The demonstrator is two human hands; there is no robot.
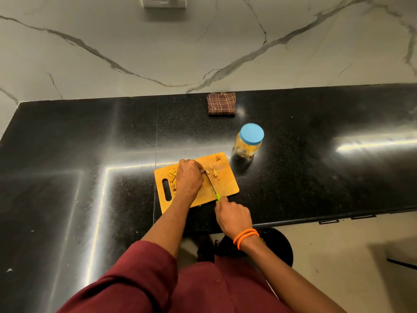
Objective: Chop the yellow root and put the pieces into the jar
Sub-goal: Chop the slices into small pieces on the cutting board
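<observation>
Right hand (233, 216) wrapped tight round the green handle of a knife (212, 185), so a closed grip on that one, blade angled up and left across the cutting board (228, 184). Left hand (189, 177) palm-down on the board, fingers curled over at the blade tip, pinning something small there, looks like the yellow root but mostly hidden under the knuckles, so can't really tell. Chopped yellow pieces (215, 172) scattered just right of the blade, another little pile (172, 179) left of the hand near the board's handle slot, plus a tiny clump up at the far corner. Board sitting a bit tilted on the shiny black table (90, 143). Jar (248, 143) standing just beyond the board's far right corner, blue lid on, some yellow stuff visible inside. Folded brown checked cloth (221, 103) further back against the marble wall. Orange bands (246, 236) on the right wrist, maroon sleeves down below.
</observation>
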